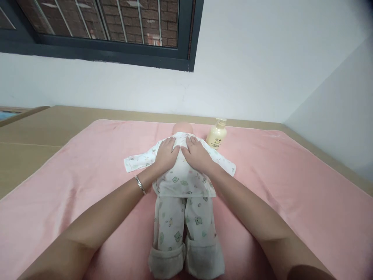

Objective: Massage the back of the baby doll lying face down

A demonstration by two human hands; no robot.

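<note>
A baby doll point(182, 127) lies on a pink cloth point(87, 155), its rounded head at the far end and its face not visible. It wears a white printed top point(184, 182) and matching trousers point(171, 221) with rolled cuffs. My left hand point(167, 154) rests flat on the left upper part of the top, fingers extended. Beside it, my right hand point(197, 153) lies on the right upper part, fingers spread, the two thumbs close together. Both hands press on the fabric without gripping it. A silver bracelet point(140, 185) circles my left wrist.
A cream pump bottle point(216, 135) stands on the cloth, right of the doll's head. The cloth covers a wooden surface point(32, 155) with a raised edge along the white wall point(247, 77). A dark-framed window point(116, 48) is at the upper left.
</note>
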